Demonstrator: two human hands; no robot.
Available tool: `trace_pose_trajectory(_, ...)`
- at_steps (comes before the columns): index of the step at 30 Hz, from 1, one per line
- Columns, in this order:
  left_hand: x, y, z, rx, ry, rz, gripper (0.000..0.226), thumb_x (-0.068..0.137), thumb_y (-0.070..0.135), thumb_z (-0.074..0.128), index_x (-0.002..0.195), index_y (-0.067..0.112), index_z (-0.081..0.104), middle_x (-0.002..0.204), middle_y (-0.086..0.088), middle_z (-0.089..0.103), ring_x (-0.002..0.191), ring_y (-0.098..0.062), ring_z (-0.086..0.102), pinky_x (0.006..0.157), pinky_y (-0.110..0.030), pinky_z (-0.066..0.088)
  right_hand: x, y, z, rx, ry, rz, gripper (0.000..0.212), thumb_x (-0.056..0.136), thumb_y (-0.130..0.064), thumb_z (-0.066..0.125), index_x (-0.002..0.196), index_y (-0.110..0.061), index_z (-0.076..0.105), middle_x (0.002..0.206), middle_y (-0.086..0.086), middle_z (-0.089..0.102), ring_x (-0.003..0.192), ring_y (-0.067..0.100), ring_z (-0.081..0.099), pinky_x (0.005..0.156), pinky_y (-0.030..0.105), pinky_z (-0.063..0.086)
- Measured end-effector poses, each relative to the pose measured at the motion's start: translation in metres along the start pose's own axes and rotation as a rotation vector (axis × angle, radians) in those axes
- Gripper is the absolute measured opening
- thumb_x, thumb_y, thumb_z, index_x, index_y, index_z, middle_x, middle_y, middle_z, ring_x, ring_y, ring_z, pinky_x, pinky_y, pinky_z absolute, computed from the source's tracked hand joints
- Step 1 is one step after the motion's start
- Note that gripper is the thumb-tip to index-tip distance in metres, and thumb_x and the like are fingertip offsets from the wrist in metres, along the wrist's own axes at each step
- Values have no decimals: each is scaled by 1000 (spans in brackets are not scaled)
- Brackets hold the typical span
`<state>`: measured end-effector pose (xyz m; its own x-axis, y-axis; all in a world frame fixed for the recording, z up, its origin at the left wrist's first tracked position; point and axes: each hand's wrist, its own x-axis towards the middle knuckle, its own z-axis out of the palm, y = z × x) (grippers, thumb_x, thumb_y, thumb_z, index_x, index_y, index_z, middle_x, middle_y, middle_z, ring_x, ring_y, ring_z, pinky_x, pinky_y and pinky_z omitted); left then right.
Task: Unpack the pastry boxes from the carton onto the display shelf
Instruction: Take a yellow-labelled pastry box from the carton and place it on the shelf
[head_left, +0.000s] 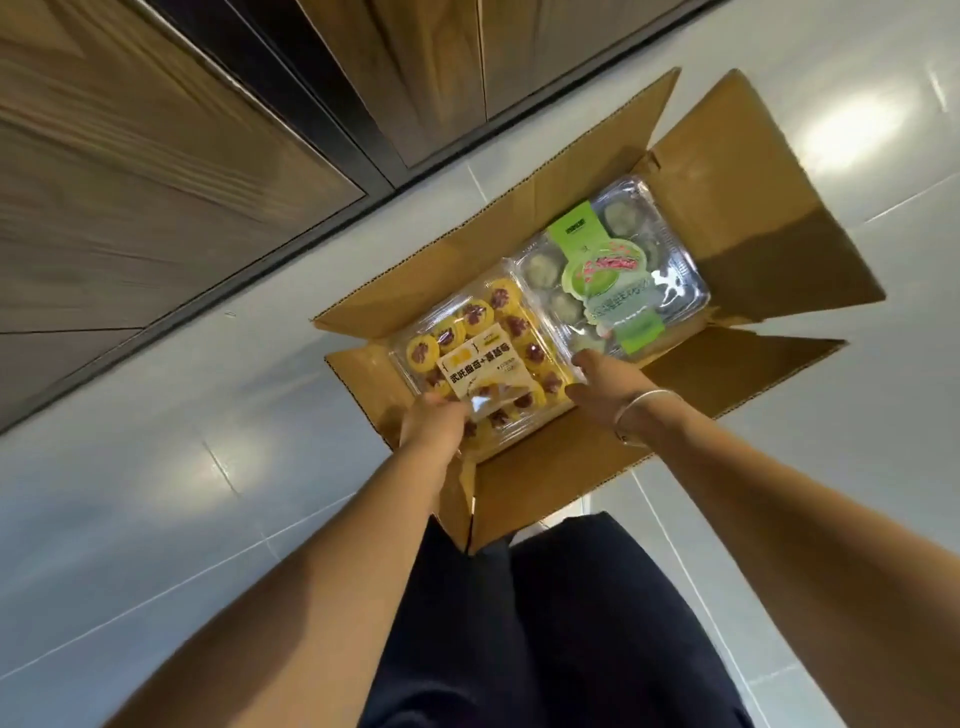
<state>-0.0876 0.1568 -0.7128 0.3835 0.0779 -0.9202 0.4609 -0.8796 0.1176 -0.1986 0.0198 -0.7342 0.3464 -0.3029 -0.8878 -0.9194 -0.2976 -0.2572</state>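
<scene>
Head view: the yellow pastry box (483, 358) lies in the open carton (753, 218) at frame centre, beside the green pastry box (613, 270). The left hand (434, 421) grips its near edge. The right hand (602, 384) is at its right edge, the fingers hidden, so their hold cannot be told. The flaps are splayed over the floor (156, 493).

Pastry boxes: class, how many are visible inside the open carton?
2. The yellow-labelled box lies at the near end of the carton; the green-labelled box lies beside it, at the far end. Others may be hidden beneath.
</scene>
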Motion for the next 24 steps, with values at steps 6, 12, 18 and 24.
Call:
trace_pose_trajectory(6,75,-21,18,-86,84,-167,38,91,14,54,127,3,49,122,-14,59,104,-31,57,78,-31,48,70,-3,42,234,43,55,68,86,-34,59,139,-5,30,138,21,43,124,38,46,103,48,39)
trace_pose_trajectory(12,98,-25,35,-161,19,-189,44,92,9,52,134,-3,44,117,-12,54,68,-18,47,61,-26,45,93,6,41,496,127,108,57,84,-30,65,131,-5,45,126,16,54,114,31,54,93,37,45)
trace_pose_trajectory(18,102,-28,51,-226,85,-223,86,68,30,77,140,15,31,139,-13,35,124,-33,43,101,-46,43,95,17,48,653,204,89,26,93,-32,51,78,-12,45,69,0,46,72,20,44,72,32,33)
trace_pose_trajectory(24,110,-27,60,-377,157,-124,90,70,17,78,141,30,24,138,-8,30,125,-32,39,97,-50,46,95,36,45,658,334,58,30,97,-28,40,117,-6,48,97,5,52,93,18,47,80,27,31)
